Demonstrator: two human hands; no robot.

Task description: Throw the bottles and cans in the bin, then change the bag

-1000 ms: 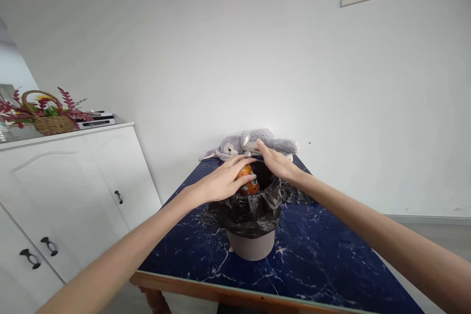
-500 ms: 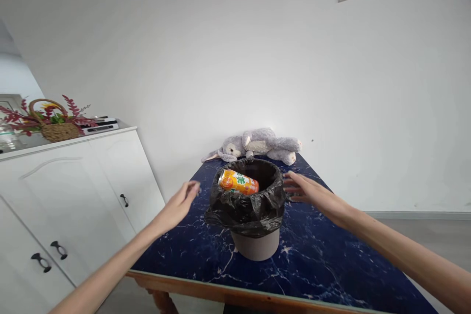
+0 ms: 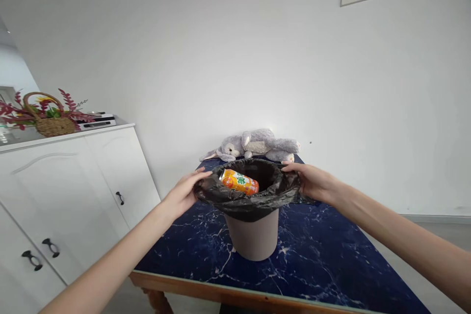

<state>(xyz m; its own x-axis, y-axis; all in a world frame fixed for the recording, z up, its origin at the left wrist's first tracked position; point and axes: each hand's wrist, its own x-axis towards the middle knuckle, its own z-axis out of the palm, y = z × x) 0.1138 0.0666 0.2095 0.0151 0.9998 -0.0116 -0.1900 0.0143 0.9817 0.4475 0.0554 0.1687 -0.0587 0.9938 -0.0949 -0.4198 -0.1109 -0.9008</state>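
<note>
A grey-brown trash bin (image 3: 253, 238) stands upright on a dark blue marbled table (image 3: 312, 245). Its rim is lined with a black garbage bag (image 3: 253, 208), whose folded-over edge is spread out to both sides. My left hand (image 3: 186, 190) pinches the bag's left edge, thumb on top and fingers beneath. At the opposite side my right hand (image 3: 311, 181) grips the bag's right edge in the same way. An orange soda can (image 3: 239, 181) lies tilted in the mouth of the bin, near its left side.
Behind the bin a grey plush rabbit (image 3: 253, 144) lies on its side against the wall. To the left stands a white cabinet (image 3: 84, 181) topped by a wicker flower basket (image 3: 55, 125). The table's wooden front edge (image 3: 206, 292) is close to me.
Both hands have closed in from beside the bin and taken hold of the garbage bag's edge. The overhang is lifted and pulled outward, baring more of the bin's side.
</note>
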